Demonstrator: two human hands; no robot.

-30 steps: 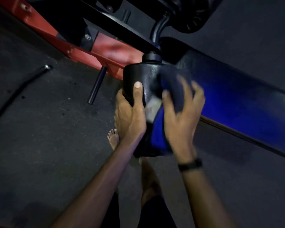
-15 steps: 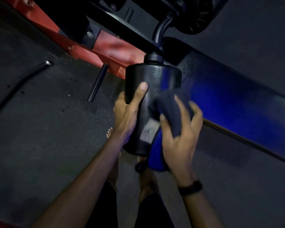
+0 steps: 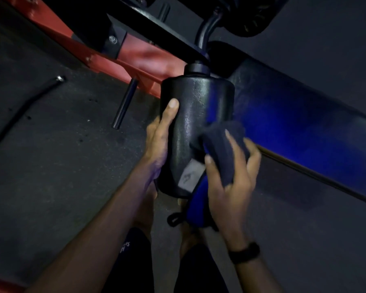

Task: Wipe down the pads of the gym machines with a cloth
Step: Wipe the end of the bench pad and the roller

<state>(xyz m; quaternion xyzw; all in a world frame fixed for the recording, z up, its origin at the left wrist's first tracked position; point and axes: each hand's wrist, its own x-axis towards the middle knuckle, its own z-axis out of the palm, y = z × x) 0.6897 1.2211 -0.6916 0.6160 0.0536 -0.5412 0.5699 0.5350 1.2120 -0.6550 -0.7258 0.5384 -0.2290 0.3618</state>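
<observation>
A black cylindrical roller pad (image 3: pixel 195 115) hangs from a bent black arm of the machine in the middle of the view. My left hand (image 3: pixel 160 138) grips its left side, thumb up along the front. My right hand (image 3: pixel 230 176) holds a dark blue cloth (image 3: pixel 222 144) bunched under its fingers and presses it against the pad's lower right side. A white label (image 3: pixel 190 176) shows near the pad's bottom, and a loose end of the cloth hangs below it.
A long dark bench pad (image 3: pixel 304 132) lit blue runs from the roller toward the right edge. A red machine frame (image 3: pixel 135 58) and black beam cross the top left. A short black peg (image 3: pixel 125 103) and a cable (image 3: pixel 21 111) lie over the dark rubber floor. My bare feet stand below the roller.
My right hand has dragged the cloth down the pad from its upper part to its lower right side. My left hand slid lower along the left side.
</observation>
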